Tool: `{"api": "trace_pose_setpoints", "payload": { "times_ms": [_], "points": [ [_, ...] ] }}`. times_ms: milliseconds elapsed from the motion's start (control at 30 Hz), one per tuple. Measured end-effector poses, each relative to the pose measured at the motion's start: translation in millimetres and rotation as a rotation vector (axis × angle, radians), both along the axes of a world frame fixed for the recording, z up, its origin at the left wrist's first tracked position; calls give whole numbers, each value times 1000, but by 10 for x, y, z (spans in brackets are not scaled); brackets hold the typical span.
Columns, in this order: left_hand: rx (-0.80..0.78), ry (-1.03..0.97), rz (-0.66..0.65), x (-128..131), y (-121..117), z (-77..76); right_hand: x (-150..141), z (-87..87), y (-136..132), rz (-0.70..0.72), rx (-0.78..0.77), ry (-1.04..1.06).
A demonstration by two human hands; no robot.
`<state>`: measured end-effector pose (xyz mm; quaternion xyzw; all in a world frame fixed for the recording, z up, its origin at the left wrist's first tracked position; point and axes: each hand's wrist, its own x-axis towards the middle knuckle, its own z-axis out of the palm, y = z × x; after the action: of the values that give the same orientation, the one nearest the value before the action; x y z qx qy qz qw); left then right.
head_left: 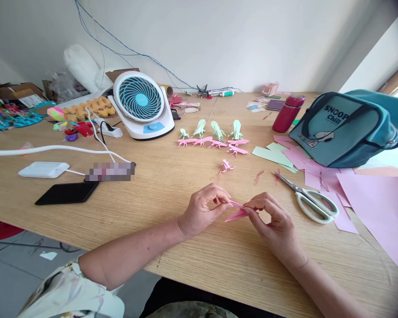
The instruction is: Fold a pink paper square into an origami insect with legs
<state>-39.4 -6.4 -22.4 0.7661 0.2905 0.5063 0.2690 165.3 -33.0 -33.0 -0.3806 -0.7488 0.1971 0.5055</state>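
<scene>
Both hands pinch one piece of folded pink paper [236, 215] just above the table near its front edge. My left hand [204, 211] grips its upper left tip between thumb and forefinger. On the right end, the thumb and fingers of my right hand [274, 223] are closed on it, hiding part of the folds. A pointed flap hangs toward the lower left. Beyond the hands sits a small pink folded paper figure [226, 166]. Farther back stand a row of pink paper figures [204, 141] and several pale green paper figures [217, 130].
White-handled scissors [313, 205] lie right of my right hand, beside pink paper sheets [381, 207] and green paper strips [274, 157]. A red flask [288, 114] and a teal bag [348, 126] stand behind. On the left are a fan [141, 104], a black phone [67, 193] and a white cable [53, 151].
</scene>
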Motion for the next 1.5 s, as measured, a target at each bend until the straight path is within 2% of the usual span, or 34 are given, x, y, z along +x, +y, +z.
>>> {"api": "trace_pose_setpoints", "payload": {
  "times_ms": [267,500,600,800,1200,1300,1500],
  "points": [
    [-49,72,37,18,-6,-11,11,12,-18,1,52,-76],
    [-45,70,-19,30,11,-3,25,8,-20,-9,134,-137],
    [39,76,-5,17,4,-3,22,11,-9,-26,151,-142],
    [351,214,-6,-39,-13,27,43,39,-24,-46,227,-193],
    [519,363,50,-15,-37,53,19,44,-56,-46,251,-306],
    [434,371,25,0,-45,39,8,44,-52,-50,211,-316],
    [-59,107,66,54,-54,-1,34,30,0,-110,25,-138]
  ]
}}
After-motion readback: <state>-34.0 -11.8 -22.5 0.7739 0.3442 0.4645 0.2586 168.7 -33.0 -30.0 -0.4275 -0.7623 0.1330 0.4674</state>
